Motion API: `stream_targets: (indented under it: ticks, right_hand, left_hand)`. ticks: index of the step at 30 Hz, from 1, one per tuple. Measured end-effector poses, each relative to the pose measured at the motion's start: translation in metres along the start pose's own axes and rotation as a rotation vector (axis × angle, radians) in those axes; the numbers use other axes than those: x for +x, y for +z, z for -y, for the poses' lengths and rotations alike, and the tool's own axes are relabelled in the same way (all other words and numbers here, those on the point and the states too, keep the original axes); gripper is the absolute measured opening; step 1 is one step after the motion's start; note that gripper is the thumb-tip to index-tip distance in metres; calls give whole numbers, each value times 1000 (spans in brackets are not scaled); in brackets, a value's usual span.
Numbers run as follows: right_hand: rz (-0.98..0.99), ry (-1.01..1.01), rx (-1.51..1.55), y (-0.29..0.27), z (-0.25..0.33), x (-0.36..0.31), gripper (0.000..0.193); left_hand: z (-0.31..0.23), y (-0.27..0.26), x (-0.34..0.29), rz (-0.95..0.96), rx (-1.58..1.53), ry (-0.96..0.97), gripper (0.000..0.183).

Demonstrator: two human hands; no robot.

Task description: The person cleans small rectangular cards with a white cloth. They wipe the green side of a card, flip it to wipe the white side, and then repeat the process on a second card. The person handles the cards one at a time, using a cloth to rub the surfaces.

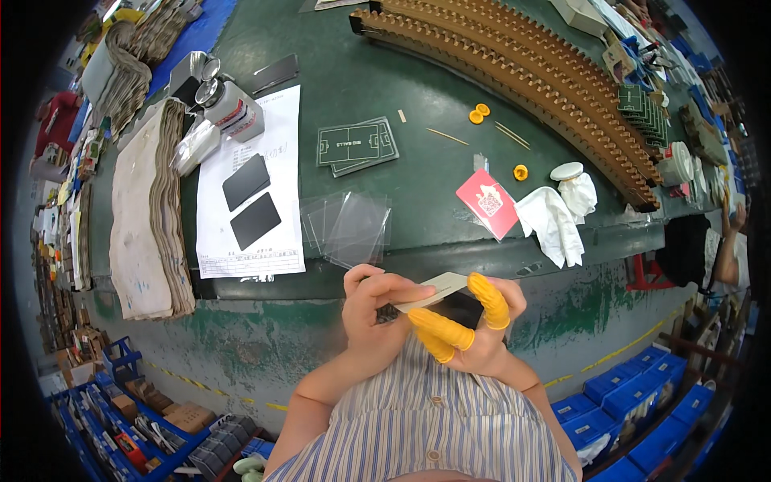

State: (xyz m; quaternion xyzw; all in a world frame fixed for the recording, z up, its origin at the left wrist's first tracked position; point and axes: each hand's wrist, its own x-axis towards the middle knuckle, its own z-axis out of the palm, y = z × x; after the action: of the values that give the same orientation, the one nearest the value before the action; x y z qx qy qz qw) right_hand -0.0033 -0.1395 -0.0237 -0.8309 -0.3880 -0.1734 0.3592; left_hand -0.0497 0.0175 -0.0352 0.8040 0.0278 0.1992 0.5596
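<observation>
Both hands hold a pale, flat card (pixel 440 291) in front of my striped shirt, just off the table's near edge. My left hand (pixel 373 321) pinches its left end between thumb and fingers. My right hand (pixel 482 341), wearing yellow finger cots (pixel 442 331), grips the other end. Something dark and glossy shows under the card between the hands; I cannot tell what it is. Clear plastic sleeves (pixel 353 227) lie fanned out on the table just beyond my left hand. A small stack of green cards (pixel 353 143) with white line markings sits farther back.
A white printed sheet (pixel 281 169) at left carries two black cards (pixel 255 220) and a metal-topped bottle (pixel 233 108). Right of centre lie a red card (pixel 486 201), a white cloth (pixel 550 225), spare finger cots (pixel 520 173) and thin sticks (pixel 512 135). Long notched brown racks (pixel 514 76) cross the back.
</observation>
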Motion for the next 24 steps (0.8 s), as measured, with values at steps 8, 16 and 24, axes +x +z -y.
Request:
stream_targets:
  ticks: [8, 16, 24]
  right_hand:
    - [7, 21, -63, -2, 1, -6, 28]
    - [-14, -26, -1, -1, 4, -3, 40]
    - [-18, -18, 11, -5, 6, 5, 61]
  left_hand:
    - [-1, -2, -3, -3, -4, 19, 39]
    - [-5, -3, -2, 13, 3, 64, 37]
    - [-2, -1, -8, -8, 15, 17, 37]
